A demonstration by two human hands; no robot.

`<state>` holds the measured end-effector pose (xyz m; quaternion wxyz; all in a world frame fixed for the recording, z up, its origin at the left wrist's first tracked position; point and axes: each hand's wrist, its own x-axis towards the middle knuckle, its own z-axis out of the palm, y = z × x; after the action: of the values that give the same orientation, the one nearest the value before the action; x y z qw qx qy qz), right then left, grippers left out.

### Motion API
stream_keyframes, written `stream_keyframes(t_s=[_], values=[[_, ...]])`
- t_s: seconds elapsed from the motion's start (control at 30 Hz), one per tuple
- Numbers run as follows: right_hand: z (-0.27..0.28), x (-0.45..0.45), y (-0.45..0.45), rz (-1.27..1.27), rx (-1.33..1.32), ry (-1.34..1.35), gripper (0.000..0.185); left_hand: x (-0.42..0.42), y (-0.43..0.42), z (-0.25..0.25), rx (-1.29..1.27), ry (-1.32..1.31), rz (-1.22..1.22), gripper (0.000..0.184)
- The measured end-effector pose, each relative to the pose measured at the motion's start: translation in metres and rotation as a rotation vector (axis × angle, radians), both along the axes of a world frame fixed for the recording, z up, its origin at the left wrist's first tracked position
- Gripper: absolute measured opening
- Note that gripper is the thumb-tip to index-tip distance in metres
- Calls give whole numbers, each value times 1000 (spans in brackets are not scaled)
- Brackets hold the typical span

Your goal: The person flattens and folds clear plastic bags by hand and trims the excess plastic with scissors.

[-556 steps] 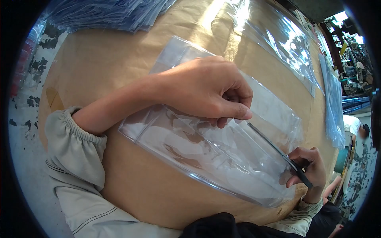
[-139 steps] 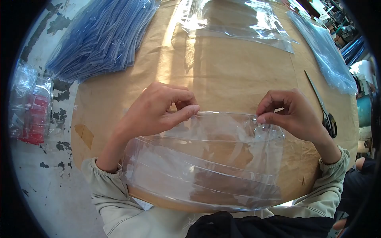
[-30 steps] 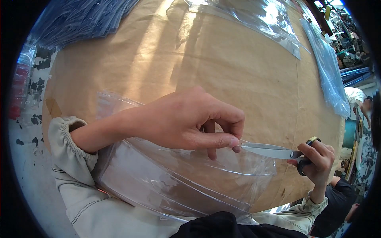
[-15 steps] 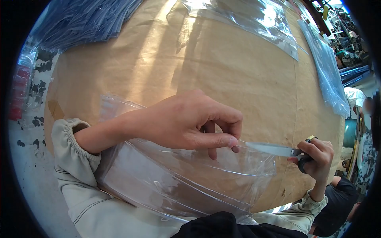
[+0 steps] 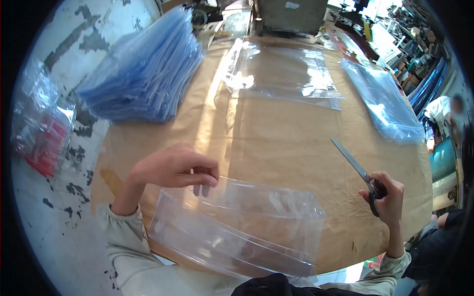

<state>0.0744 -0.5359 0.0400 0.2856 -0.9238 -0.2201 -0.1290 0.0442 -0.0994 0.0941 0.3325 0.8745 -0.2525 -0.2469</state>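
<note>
bright | sun-streaked paper (image 5: 281, 143) | glare on plastic sheet (image 5: 284, 71) | fisheye bend, black corners

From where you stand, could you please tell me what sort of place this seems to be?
It looks like a workshop, perhaps one handling plastic sheeting: there is a thick pile of bluish plastic, clear plastic on a brown-covered table, and scissors in the right hand.

Brown-covered table (image 5: 281, 143) beneath clear plastic sheets (image 5: 266, 224), bluish plastic piles (image 5: 148, 74).
</note>
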Motion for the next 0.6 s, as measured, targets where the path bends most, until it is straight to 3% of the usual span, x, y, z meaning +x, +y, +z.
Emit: stream_keyframes(t_s=[0.17,0.27,0.4,0.5,0.6], values=[[-9,2,0,-70,62,66,32,-38,9,35,-2,-347,331,15],[-12,0,-4,-62,59,56,30,-70,9,68,162,-499,584,14],[-14,-1,-6,-48,58,45,29,-117,4,120,424,-708,613,14],[-16,-1,-8,-2,90,6,28,-151,-8,151,487,-700,877,15],[-13,-4,-11,16,87,9,26,-167,-42,160,796,-743,1087,18]])
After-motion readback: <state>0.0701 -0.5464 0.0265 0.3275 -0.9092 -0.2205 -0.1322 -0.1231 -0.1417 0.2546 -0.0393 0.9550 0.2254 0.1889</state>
